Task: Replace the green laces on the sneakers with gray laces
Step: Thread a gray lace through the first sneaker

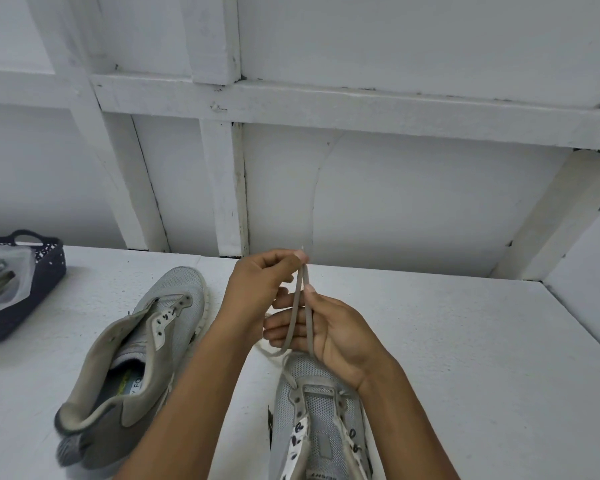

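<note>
- The gray lace (300,306) is already through the lowest pair of holes on the near sneaker (323,407), and its two strands rise side by side from the toe end
- The left hand (260,282) pinches both lace tips together between thumb and fingertips (297,256), held up above the shoe
- The right hand (329,327) sits lower with its palm turned up; the strands run across its loosely spread fingers and the thumb (310,292) rests against one strand
- The step in hand looks like evening out the two ends so both sides are the same length before lacing upward
- The next move likely calls for separating the tips, one per hand, then feeding each across into the next hole up, keeping the lace flat and untwisted
- The other sneaker (160,327) lies tilted on the white table (465,341) to the left with no lace in it, so it remains to be done
- No green lace shows on either shoe; a dark basket (49,271) at the far left holds a clear bag (11,275), and what is inside it cannot be made out
</note>
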### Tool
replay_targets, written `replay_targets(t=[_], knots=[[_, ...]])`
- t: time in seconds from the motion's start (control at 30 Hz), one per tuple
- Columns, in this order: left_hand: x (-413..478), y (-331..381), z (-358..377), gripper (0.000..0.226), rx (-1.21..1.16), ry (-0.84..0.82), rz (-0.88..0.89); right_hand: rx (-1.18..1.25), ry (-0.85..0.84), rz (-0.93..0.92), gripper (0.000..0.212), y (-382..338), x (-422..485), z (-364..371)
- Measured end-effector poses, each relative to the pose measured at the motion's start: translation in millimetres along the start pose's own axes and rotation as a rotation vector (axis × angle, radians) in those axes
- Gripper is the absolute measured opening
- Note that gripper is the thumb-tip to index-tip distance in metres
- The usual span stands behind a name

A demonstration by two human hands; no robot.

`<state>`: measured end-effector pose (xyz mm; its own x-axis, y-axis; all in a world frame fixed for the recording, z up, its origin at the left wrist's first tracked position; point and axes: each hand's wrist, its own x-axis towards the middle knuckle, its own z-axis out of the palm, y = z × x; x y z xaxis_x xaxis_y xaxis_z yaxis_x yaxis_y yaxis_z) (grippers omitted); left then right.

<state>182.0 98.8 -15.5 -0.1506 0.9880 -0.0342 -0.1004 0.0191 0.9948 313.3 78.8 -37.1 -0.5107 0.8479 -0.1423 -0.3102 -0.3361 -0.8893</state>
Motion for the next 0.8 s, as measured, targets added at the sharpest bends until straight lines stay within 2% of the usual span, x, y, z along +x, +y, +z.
replay_targets(t=[0.13, 0.3, 0.43, 0.8], knots=[[6, 10, -9, 0.018, 0.018, 0.011, 0.049, -0.008, -0.058, -0.017, 0.050, 2, -1, 8], [12, 11, -11, 0.017, 0.049, -0.005, 0.038, -0.075, -0.158, 0.026, 0.050, 3, -5, 12], [16, 5, -10, 0.018, 0.120, -0.003, 0.040, -0.040, -0.254, -0.015, 0.047, -2, -10, 14], [31, -43, -16, 0.020, 0.351, -0.017, -0.028, 0.075, -0.189, -0.116, 0.041, -15, -14, 0]])
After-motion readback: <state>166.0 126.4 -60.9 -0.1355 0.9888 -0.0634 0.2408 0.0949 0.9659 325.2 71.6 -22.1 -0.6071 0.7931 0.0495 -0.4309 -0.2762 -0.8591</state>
